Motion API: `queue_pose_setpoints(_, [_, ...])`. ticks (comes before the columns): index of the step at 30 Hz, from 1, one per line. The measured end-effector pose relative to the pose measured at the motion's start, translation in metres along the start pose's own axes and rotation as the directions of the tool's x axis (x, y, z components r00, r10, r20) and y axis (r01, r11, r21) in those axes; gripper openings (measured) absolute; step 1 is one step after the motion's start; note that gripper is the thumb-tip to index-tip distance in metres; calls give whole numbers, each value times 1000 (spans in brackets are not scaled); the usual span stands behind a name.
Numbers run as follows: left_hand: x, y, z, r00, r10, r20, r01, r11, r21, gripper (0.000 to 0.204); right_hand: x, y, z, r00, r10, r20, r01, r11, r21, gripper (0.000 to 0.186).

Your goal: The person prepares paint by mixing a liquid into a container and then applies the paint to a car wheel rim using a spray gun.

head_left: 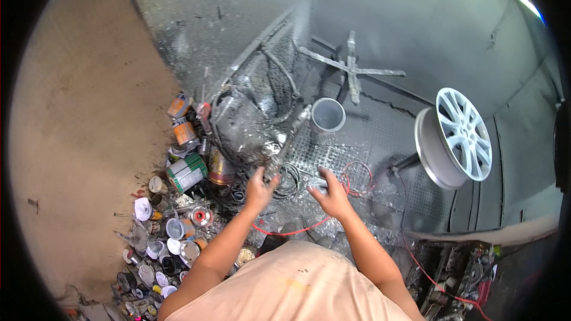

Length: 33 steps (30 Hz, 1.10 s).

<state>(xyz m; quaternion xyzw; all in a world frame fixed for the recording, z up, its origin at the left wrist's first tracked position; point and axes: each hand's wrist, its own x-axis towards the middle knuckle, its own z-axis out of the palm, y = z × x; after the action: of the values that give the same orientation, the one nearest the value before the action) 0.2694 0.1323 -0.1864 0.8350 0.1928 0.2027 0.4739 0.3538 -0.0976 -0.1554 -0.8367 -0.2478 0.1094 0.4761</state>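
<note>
Peach shirt fabric bulges up at six o'clock, nearest the view, with my forearms reaching past either side. Thumb and fingers of my left hand stand around the near end of a grey-crusted bar; whether they press on it, I cannot tell. That bar slants off toward one o'clock, its near end lying conveniently for my grasp, I'd judge. On my right hand, thumb and forefinger are spread, with nothing I can make out between them. Past its wrist side curves a red hose, slack, probably so it can travel. At twelve o'clock a round bucket stands mouth up; beyond it, a cross-armed stand. At two o'clock a silver alloy wheel sits raised on a dark support, presumably to keep its rim clear. Toward nine, paint cans crowd together, seemingly kept aside.
</note>
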Motion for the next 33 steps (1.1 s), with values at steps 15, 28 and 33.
queue_pose_setpoints(15, [-133,-10,97,516,149,844,153,953,-262,55,-26,44,-49,928,371,-47,-287,788,545,31])
queue_pose_setpoints(28, [-314,-55,-3,707,-605,366,585,791,177,49,-48,100,-27,877,212,430,-388,841,377,30])
queue_pose_setpoints(33, [-304,-78,-61,778,-617,117,593,783,190,33,-79,87,-8,839,163,519,-395,838,377,38])
